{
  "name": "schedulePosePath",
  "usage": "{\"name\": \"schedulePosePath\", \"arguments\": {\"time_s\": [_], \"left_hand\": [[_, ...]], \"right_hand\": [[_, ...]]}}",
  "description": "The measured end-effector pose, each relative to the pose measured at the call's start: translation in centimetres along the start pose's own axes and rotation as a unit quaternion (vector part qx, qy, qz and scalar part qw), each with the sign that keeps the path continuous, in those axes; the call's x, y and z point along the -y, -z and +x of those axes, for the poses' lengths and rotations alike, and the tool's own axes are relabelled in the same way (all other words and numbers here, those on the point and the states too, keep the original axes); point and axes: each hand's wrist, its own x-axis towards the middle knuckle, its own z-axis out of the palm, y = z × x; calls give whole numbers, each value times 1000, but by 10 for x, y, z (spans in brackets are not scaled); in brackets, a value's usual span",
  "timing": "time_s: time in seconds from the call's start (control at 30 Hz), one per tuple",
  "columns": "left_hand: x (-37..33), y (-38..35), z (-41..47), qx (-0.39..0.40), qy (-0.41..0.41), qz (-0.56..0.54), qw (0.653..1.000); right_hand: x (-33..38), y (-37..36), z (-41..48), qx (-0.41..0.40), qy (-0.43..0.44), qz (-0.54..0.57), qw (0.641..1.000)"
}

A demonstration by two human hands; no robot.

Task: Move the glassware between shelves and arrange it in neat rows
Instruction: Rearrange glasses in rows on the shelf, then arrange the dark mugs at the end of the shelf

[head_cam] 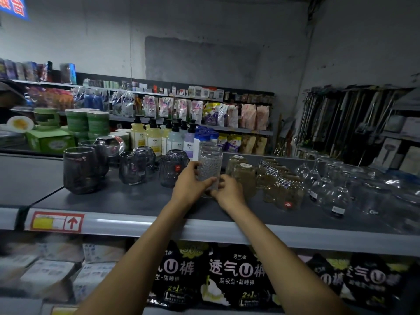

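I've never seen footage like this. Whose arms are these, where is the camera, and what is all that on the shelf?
No machine here: a person wears a camera on the head, so you look down along their own arms. There is only this one view. The left hand and right hand together grip a stack of clear textured tumblers standing on the grey shelf. Left of it stand dark smoky glasses, right of it amber mugs and clear upturned wine glasses. Pump bottles stand behind.
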Motion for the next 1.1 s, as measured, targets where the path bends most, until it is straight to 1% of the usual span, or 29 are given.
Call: {"name": "schedulePosePath", "arguments": {"time_s": [0.13,0.23,0.3,0.37,0.43,0.47,0.53,0.63,0.7,0.8,0.87,0.93,1.0,1.1], "left_hand": [[-4,5,-3,3,11,26,1000],[-13,15,-9,4,16,113,993],[-17,28,-14,0,18,167,986],[-15,48,-19,-10,5,198,980],[-13,71,-22,-25,-28,235,971],[-11,82,-22,-30,-41,259,965],[-10,99,-18,-31,-57,309,949],[-11,117,0,-3,-52,351,935],[-9,123,15,33,-37,351,935],[0,123,37,93,-34,339,936],[5,119,47,113,-36,322,939],[9,114,54,116,-29,315,942],[17,110,58,98,-34,315,943],[30,107,63,84,-43,278,956]], "right_hand": [[6,-1,-4,7,-1,-12,1000],[14,4,-13,21,2,-25,999],[18,13,-24,13,18,-50,999],[20,19,-37,-24,54,-77,995],[29,16,-50,-54,110,-86,989],[36,11,-54,-52,129,-73,988],[54,-6,-56,-15,136,-18,990],[79,-38,-45,50,94,24,994],[88,-61,-28,68,46,34,996],[89,-85,-10,32,-21,31,999],[84,-93,0,18,-63,72,995],[81,-98,6,20,-97,126,987],[81,-103,11,13,-120,180,976],[80,-112,15,2,-148,243,959]]}}
